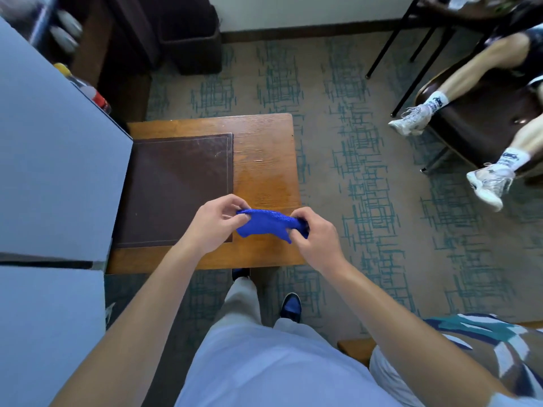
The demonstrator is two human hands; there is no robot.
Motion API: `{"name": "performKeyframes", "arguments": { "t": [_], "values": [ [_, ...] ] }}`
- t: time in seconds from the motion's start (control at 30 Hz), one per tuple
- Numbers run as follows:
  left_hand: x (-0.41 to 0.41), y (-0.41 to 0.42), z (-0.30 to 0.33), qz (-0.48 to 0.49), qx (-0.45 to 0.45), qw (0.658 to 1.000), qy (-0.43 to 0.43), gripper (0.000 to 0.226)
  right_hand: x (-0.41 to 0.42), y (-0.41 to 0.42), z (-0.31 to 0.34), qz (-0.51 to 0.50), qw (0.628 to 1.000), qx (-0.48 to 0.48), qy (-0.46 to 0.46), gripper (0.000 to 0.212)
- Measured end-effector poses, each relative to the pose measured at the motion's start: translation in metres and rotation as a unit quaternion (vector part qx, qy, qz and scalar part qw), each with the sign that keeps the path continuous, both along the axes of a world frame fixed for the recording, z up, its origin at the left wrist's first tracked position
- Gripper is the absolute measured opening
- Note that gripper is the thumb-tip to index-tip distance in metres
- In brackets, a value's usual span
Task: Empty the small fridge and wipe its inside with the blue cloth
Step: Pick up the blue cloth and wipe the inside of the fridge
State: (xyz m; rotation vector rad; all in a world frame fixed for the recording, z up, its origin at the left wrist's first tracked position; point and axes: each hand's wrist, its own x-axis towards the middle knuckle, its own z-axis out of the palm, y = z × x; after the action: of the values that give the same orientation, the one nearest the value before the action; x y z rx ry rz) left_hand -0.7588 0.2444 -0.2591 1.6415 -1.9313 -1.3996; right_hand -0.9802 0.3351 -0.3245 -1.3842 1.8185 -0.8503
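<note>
Grey and flat, the fridge is filling the whole left side, its open door reaching toward the camera just left of the wooden table. Behind the fridge's far corner, a few bottles with yellow and red on them are showing, too blurred to tell what is holding them. Further back from the table, a dark bin is standing against the wall; its contents cannot be seen.

On the table, a brown mat is covering the left part, touching the fridge's edge, and bare wood is lying open along the table's right side and far edge.

Over the table's near right part, the left hand is pinching the left end of the blue cloth between thumb and curled fingers. The cloth is stretching in a bunched strip between both hands, above the wood just right of the mat. The right hand is gripping the cloth's right end, fingers folded around it, close to the table's right edge.

Right of the table, patterned carpet is lying open. Well beyond it, a seated person's legs in white shoes are resting by a dark chair.
</note>
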Motion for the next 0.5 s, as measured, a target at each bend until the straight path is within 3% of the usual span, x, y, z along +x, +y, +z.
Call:
{"name": "performKeyframes", "arguments": {
  "t": [0.13,0.37,0.5],
  "values": [
    [-0.003,0.031,0.028,0.017,-0.036,0.998,0.041,0.008,-0.007,0.014,0.025,-0.015,0.999,-0.05,-0.01,0.03],
    [0.003,0.069,0.066,0.028,-0.093,0.992,0.086,0.011,-0.01,0.031,0.066,-0.02,0.989,-0.111,-0.091,0.024],
    [0.016,0.086,0.082,0.044,-0.111,0.987,0.106,0.012,0.001,0.048,0.083,0.01,0.98,-0.136,-0.144,0.04]
  ]
}}
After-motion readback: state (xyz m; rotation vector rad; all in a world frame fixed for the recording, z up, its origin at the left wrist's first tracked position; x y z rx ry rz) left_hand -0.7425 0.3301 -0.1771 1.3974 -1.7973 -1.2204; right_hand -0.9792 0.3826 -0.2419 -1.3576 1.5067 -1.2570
